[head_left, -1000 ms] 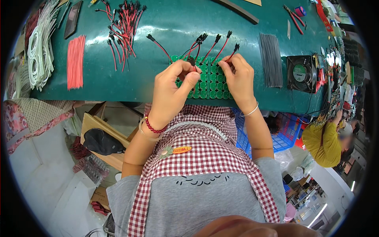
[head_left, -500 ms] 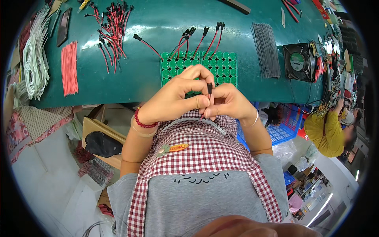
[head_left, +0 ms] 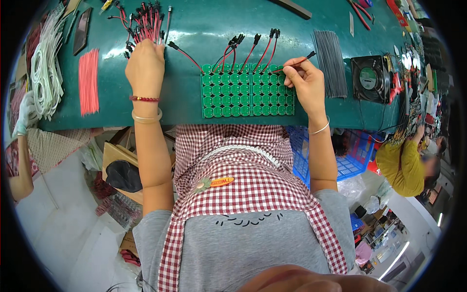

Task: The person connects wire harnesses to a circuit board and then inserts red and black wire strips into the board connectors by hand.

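My right hand (head_left: 310, 87) pinches a red-and-black connector lead (head_left: 302, 60) between thumb and fingers, over the upper right corner of a green circuit board panel (head_left: 226, 90). The lead's black plug points up and right; its wire ends hang by the panel's top edge. Several similar leads (head_left: 252, 51) stick out from that edge, plugs facing away from me. My left hand (head_left: 146, 70) reaches into a pile of loose connector leads (head_left: 146, 24) at the far left. Its fingertips are hidden behind the back of the hand, so their grip cannot be seen.
Red wires (head_left: 88, 82) lie left on the green table (head_left: 180, 104), near white cable coils (head_left: 44, 73). Grey wires (head_left: 331, 63) and a black fan (head_left: 368, 79) are at the right, pliers (head_left: 361, 13) beyond. A gloved hand (head_left: 25, 114) shows at the left edge.
My hands were together before my apron, holding a connector lead. They have parted: the left went to the pile, the right moved to the panel's right corner with a lead.
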Action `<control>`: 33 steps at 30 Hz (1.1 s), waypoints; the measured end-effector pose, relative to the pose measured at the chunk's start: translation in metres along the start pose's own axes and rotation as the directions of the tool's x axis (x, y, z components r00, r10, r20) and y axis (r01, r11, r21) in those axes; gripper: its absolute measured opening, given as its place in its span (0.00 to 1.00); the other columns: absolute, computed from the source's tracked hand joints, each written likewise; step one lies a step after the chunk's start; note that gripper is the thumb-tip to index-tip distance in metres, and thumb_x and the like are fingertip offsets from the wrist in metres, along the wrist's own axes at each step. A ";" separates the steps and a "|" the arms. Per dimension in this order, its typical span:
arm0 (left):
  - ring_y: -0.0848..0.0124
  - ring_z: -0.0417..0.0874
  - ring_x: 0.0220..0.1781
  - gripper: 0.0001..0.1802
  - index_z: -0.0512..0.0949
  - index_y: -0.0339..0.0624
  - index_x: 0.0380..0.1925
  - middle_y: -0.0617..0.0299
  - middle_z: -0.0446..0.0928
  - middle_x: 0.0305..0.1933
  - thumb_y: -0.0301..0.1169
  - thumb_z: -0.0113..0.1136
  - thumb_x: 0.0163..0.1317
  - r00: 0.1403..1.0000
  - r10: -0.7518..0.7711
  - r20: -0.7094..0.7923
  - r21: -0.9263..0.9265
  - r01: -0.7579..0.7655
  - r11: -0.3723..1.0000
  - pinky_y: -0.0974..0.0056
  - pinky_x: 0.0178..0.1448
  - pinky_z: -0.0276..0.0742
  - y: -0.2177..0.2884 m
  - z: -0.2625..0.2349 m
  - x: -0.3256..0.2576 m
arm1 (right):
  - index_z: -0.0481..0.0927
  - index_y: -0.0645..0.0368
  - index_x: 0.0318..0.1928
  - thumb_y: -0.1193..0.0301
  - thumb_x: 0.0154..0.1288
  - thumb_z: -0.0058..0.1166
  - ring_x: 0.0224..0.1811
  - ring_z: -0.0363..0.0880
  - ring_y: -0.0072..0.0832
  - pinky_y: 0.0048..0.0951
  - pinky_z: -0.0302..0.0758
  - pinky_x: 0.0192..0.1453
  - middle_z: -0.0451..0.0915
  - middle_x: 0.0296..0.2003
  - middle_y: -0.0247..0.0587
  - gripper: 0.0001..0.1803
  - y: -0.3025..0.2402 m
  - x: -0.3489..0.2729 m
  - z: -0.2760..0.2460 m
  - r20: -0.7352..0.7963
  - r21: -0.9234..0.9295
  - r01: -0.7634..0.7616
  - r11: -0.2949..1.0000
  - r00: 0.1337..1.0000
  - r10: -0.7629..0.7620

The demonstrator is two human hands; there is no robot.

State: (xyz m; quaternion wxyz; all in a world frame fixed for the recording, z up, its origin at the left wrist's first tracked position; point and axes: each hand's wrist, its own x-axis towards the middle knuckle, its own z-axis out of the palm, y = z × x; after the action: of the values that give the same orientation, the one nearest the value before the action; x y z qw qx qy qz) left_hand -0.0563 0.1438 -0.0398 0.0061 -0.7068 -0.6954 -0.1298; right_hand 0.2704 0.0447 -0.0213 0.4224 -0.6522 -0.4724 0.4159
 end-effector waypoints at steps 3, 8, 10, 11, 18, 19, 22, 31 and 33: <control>0.48 0.79 0.35 0.13 0.74 0.39 0.28 0.52 0.78 0.31 0.38 0.58 0.63 0.991 -0.084 -0.107 -0.038 0.080 0.996 0.52 0.37 0.74 0.010 -0.012 -0.006 | 0.80 0.67 0.35 0.78 0.62 0.57 0.24 0.78 0.16 0.18 0.74 0.28 0.79 0.28 0.33 0.03 0.001 0.001 0.001 0.002 0.027 0.023 0.999 1.000 -0.023; 0.71 0.76 0.26 0.14 0.76 0.37 0.32 0.57 0.78 0.27 0.39 0.57 0.67 0.955 -0.294 -0.029 -0.516 0.238 0.823 0.66 0.35 0.73 0.004 -0.029 -0.008 | 0.79 0.69 0.34 0.81 0.61 0.57 0.23 0.78 0.17 0.19 0.74 0.27 0.79 0.31 0.35 0.02 -0.003 0.000 0.002 -0.001 -0.072 0.090 0.993 0.996 -0.090; 0.75 0.75 0.27 0.14 0.75 0.37 0.31 0.60 0.78 0.27 0.37 0.57 0.68 0.955 -0.295 -0.031 -0.677 0.197 0.709 0.69 0.35 0.72 0.006 -0.032 -0.012 | 0.79 0.69 0.34 0.82 0.61 0.56 0.23 0.78 0.18 0.19 0.74 0.28 0.79 0.31 0.36 0.02 -0.005 0.001 0.001 0.000 -0.109 0.122 0.987 0.992 -0.122; 0.79 0.74 0.28 0.13 0.74 0.36 0.31 0.62 0.77 0.27 0.36 0.57 0.69 0.954 -0.298 -0.032 -0.810 0.150 0.568 0.72 0.35 0.71 0.007 -0.035 -0.015 | 0.78 0.69 0.34 0.82 0.61 0.56 0.23 0.77 0.18 0.19 0.74 0.27 0.79 0.31 0.36 0.02 -0.006 0.001 0.001 0.009 -0.130 0.151 0.980 0.989 -0.151; 0.86 0.66 0.26 0.10 0.74 0.39 0.37 0.69 0.76 0.31 0.35 0.56 0.70 0.974 -0.226 -0.015 -0.905 0.083 0.416 0.78 0.29 0.60 0.021 -0.046 -0.036 | 0.77 0.68 0.31 0.81 0.60 0.58 0.22 0.76 0.29 0.27 0.71 0.27 0.76 0.29 0.41 0.03 -0.009 0.001 0.005 0.078 -0.354 0.428 0.831 0.899 -0.430; 0.86 0.66 0.26 0.10 0.74 0.39 0.37 0.69 0.76 0.31 0.35 0.56 0.70 0.974 -0.228 -0.018 -0.905 0.081 0.417 0.78 0.29 0.60 0.026 -0.050 -0.040 | 0.77 0.68 0.31 0.81 0.60 0.58 0.22 0.76 0.29 0.27 0.71 0.27 0.76 0.29 0.41 0.03 -0.011 0.000 0.007 0.079 -0.353 0.431 0.830 0.898 -0.433; 0.85 0.68 0.26 0.10 0.74 0.39 0.42 0.67 0.76 0.31 0.35 0.57 0.70 0.975 -0.205 0.084 -0.954 0.138 0.265 0.79 0.28 0.61 0.045 -0.060 -0.051 | 0.77 0.67 0.32 0.80 0.59 0.59 0.23 0.76 0.31 0.29 0.71 0.28 0.76 0.28 0.42 0.04 -0.016 -0.006 0.009 0.019 -0.414 0.376 0.829 0.914 -0.405; 0.85 0.68 0.26 0.10 0.72 0.39 0.41 0.65 0.76 0.32 0.34 0.57 0.70 0.989 -0.109 0.098 -0.987 0.111 0.119 0.79 0.28 0.63 0.064 -0.073 -0.068 | 0.76 0.68 0.33 0.81 0.61 0.57 0.24 0.78 0.30 0.28 0.73 0.29 0.77 0.30 0.42 0.03 -0.005 -0.014 0.009 -0.018 -0.309 0.369 0.876 0.919 -0.393; 0.85 0.68 0.26 0.10 0.72 0.40 0.41 0.65 0.76 0.32 0.34 0.57 0.70 0.990 -0.094 0.104 -0.988 0.113 0.101 0.79 0.28 0.63 0.066 -0.073 -0.069 | 0.76 0.68 0.33 0.81 0.61 0.57 0.24 0.78 0.30 0.28 0.73 0.28 0.77 0.30 0.42 0.02 -0.004 -0.014 0.008 -0.016 -0.314 0.369 0.875 0.919 -0.393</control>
State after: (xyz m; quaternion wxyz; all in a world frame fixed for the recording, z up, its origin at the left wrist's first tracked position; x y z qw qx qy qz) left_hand -0.0039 0.0606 0.0291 -0.4808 -0.4810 -0.4787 -0.5552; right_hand 0.2586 0.0330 -0.0178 0.4085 -0.6197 -0.6329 0.2205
